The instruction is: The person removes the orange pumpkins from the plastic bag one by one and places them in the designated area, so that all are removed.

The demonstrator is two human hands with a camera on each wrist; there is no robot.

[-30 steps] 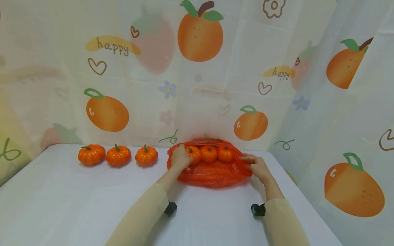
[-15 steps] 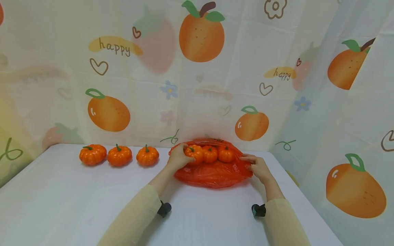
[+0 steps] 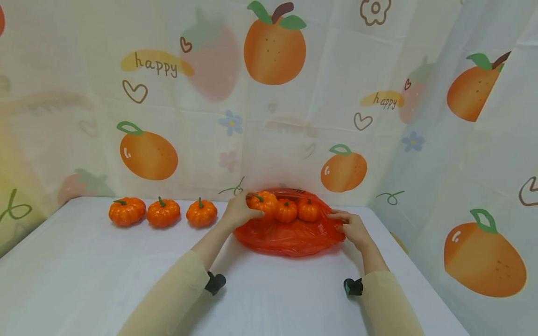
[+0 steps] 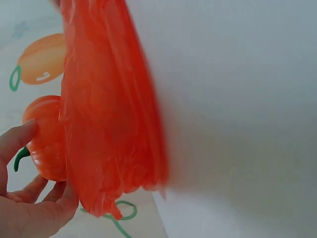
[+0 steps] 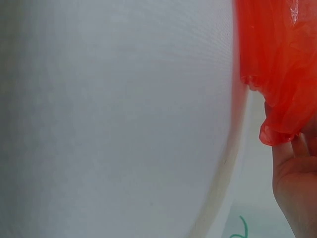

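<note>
In the head view my left hand (image 3: pixel 238 212) grips a small orange pumpkin (image 3: pixel 266 202) with a green stem, at the left side of a red plastic bag's mouth. The left wrist view has the thumb and fingers on either side of this pumpkin (image 4: pixel 47 141), partly behind the red bag (image 4: pixel 106 99). Two more small pumpkins, one in the middle (image 3: pixel 286 211) and one at the right (image 3: pixel 308 211), sit inside the red plastic bag (image 3: pixel 290 239). At the bag's right edge my right hand (image 3: pixel 355 229) holds the plastic; the right wrist view shows its fingers (image 5: pixel 283 152) against the gathered film.
Three more pumpkins stand in a row left of the bag: a left one (image 3: pixel 127 212), a middle one (image 3: pixel 163 213) and a right one (image 3: pixel 201 213). The white table (image 3: pixel 277 298) backs onto a fruit-printed curtain (image 3: pixel 273 130).
My left hand first reaches into the bag beside the leftmost pumpkin there, then draws back to the left around it. The pumpkin now sits slightly higher. The right hand stays in place.
</note>
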